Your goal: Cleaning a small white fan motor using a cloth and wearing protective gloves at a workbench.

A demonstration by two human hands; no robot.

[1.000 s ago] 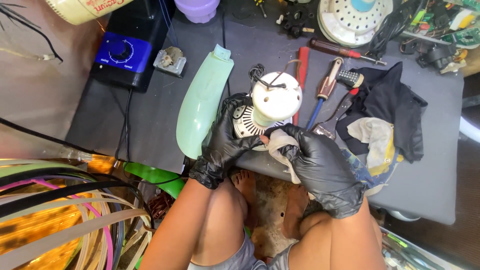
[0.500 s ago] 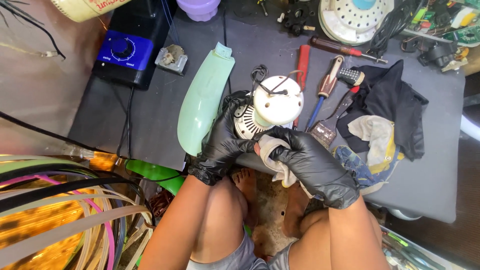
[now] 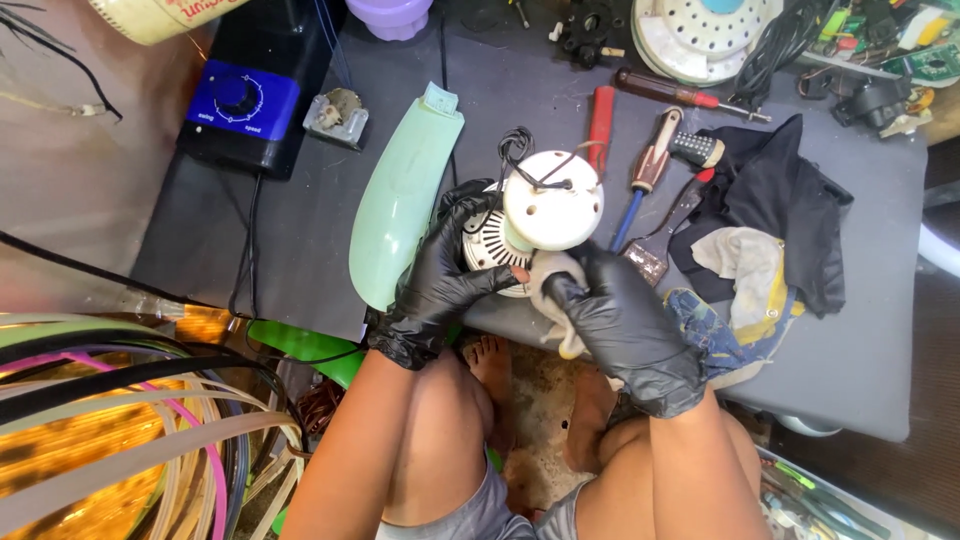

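gripping the fan motor [image 3: 545, 215] with my left hand [image 3: 440, 285], my right hand [image 3: 625, 325] pinching a rag [image 3: 553, 275] against it, beside the green cover [image 3: 400, 200].

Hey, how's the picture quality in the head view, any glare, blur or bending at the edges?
Head view: sharp at the centre, where the left hand and right hand in black gloves hold the white motor; soft sheen on the gloves, no harsh glare; the straps at lower left glow orange and look smeared; wide-angle bending shows along the mat edges.
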